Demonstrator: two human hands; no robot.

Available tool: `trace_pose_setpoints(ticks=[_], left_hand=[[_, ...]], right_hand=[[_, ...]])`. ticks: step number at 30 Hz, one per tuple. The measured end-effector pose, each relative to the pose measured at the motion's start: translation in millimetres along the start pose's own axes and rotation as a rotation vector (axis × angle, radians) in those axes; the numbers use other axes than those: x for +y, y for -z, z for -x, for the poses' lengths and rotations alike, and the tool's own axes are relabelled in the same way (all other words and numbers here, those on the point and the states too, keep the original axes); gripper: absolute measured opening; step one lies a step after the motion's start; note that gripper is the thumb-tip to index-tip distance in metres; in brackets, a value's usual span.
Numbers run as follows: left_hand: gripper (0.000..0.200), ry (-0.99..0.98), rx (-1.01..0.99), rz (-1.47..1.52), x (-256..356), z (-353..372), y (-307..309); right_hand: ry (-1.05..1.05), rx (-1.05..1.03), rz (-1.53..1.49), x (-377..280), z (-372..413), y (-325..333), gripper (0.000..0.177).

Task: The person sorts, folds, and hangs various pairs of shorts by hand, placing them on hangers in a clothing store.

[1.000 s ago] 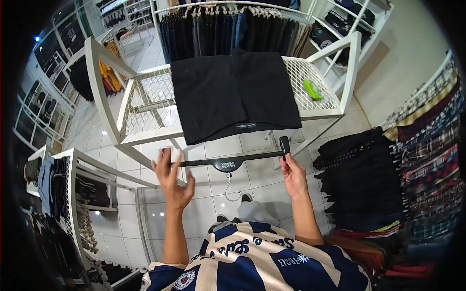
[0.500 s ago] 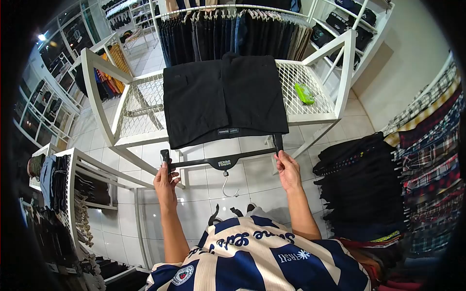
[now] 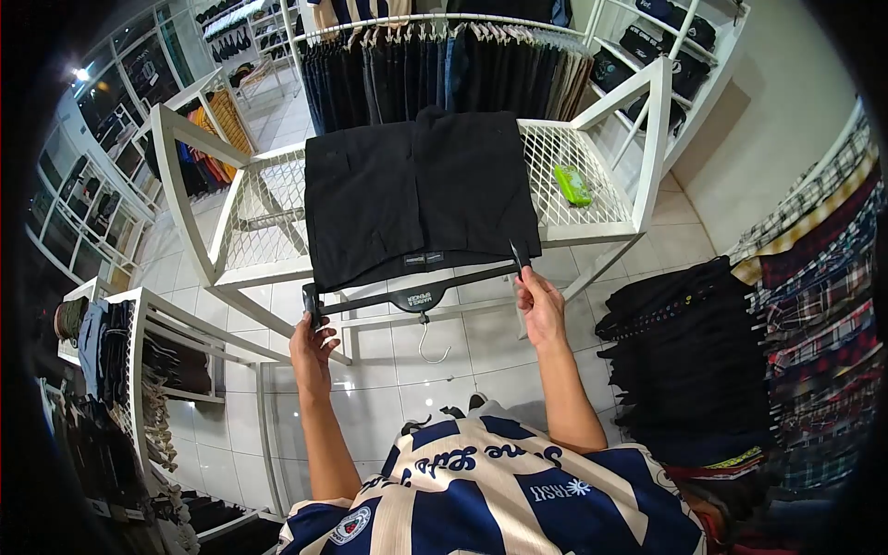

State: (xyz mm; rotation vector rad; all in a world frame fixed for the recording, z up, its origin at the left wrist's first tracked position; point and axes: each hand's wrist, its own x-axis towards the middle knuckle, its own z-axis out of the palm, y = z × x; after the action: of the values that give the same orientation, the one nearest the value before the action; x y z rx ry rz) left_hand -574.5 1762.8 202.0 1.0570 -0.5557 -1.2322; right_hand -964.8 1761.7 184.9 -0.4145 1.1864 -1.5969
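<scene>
A black clip hanger [image 3: 414, 298] with a metal hook is held level between my hands, just below the waistband of a black garment [image 3: 416, 194]. The garment looks like trousers or shorts and lies flat, its waistband and label hanging over the near edge of a white mesh table [image 3: 268, 227]. My left hand [image 3: 313, 351] is closed on the hanger's left clip, beside the garment's left corner. Between my right thumb and fingers is the right clip; my right hand [image 3: 543, 313] holds it against the waistband's right end. Whether either clip grips the cloth cannot be told.
A bright green packet [image 3: 573, 185] lies on the mesh at right. Behind the table hangs a rail of dark trousers [image 3: 398, 79]. Folded black clothes [image 3: 684, 370] and checked shirts [image 3: 814, 342] are at right, a white rack [image 3: 139, 370] at left.
Both hands have brought the hanger up closer to the waistband. Its right clip has moved from below the garment's edge to overlap it. The garment stays on the table.
</scene>
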Motion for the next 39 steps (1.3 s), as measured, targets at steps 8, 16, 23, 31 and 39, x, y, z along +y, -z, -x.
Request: trace_pose_setpoints(ticks=[8,16,23,31,39], left_hand=[[0.029,0.022,-0.021,-0.128,4,-2,11],[0.021,0.179,-0.236,-0.255,15,-15,33],[0.026,0.17,-0.534,-0.475,33,-30,38],[0.069,0.16,-0.452,-0.537,37,-73,29],[0.032,0.2,-0.497,-0.492,25,-97,4]], right_hand=[[0.164,0.204,0.215,3,30,-19,0.03],[0.529,-0.41,0.817,53,169,-128,0.02],[-0.197,-0.252,0.227,134,169,-213,0.048],[-0.177,-0.105,0.056,164,166,-228,0.035],[-0.128,-0.035,-0.037,175,164,-229,0.033]])
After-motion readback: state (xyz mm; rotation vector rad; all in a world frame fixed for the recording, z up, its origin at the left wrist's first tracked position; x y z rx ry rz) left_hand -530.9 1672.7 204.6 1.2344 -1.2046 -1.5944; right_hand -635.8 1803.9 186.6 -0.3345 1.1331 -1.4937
